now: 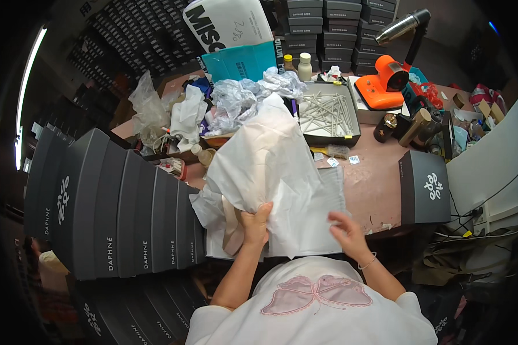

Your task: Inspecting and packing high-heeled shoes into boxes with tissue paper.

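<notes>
At the centre of the frame, my left hand (255,225) grips the lower end of a white tissue-wrapped bundle (263,167), a beige tint showing through. The bundle's long axis runs from that hand up the frame, leaning slightly right. My right hand (350,234), lower right of centre, is empty, fingers loosely curled, farther off and not touching the bundle.

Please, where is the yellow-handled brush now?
In the head view, right of centre, the brush lies on the pink table, in front of the dark box of white sticks and right of the white paper.
</notes>
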`<state>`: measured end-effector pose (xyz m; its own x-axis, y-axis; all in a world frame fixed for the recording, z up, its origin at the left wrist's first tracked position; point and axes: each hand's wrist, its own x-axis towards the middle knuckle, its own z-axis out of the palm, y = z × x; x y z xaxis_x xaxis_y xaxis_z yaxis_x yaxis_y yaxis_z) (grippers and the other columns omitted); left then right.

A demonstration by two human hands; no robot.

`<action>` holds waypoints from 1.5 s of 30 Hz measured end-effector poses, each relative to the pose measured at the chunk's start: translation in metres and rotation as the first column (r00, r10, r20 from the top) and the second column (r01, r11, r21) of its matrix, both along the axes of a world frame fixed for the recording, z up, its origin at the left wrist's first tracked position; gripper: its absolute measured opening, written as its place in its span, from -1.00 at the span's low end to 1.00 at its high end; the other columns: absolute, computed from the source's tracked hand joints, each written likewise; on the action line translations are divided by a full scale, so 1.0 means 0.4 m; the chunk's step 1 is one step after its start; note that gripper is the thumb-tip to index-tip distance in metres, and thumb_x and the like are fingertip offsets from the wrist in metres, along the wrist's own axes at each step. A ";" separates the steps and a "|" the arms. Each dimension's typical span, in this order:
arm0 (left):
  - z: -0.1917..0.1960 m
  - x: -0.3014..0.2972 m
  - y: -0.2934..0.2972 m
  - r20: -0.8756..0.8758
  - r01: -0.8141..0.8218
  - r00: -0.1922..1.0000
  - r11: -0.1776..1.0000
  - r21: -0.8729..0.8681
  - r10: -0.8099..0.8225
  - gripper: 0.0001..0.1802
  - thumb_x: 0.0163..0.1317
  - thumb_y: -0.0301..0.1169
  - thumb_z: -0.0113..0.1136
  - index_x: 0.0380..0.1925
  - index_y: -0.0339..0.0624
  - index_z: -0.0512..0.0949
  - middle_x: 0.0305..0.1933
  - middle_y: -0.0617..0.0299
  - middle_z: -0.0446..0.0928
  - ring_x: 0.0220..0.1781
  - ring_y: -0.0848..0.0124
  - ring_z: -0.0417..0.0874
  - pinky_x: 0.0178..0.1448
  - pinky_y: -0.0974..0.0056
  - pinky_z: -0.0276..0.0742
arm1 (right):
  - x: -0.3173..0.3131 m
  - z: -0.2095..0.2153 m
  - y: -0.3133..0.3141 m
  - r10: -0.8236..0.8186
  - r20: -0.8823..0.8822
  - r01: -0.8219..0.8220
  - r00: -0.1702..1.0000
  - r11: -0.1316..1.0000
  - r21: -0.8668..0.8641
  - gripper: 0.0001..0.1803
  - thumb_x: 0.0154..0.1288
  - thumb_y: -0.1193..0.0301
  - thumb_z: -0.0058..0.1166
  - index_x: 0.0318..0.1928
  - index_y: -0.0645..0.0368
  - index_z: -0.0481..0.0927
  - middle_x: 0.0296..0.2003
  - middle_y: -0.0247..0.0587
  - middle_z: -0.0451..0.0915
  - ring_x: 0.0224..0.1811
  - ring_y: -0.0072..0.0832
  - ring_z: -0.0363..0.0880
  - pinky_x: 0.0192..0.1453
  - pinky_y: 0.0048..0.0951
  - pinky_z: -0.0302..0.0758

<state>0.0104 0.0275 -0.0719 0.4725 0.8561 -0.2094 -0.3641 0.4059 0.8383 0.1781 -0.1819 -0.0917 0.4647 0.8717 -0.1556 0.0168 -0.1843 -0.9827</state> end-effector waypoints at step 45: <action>-0.054 -0.377 0.010 -0.705 0.499 0.587 0.507 0.703 0.399 -0.77 0.06 -0.35 0.31 -0.35 -0.27 0.59 -0.39 0.06 0.57 -0.25 0.15 0.57 0.03 0.16 0.45 | -0.033 0.005 0.218 0.295 -0.346 -0.302 0.891 0.953 0.032 0.09 0.03 0.16 0.37 0.45 0.12 -0.04 0.27 0.18 0.24 0.29 -0.14 0.30 0.26 -0.20 0.38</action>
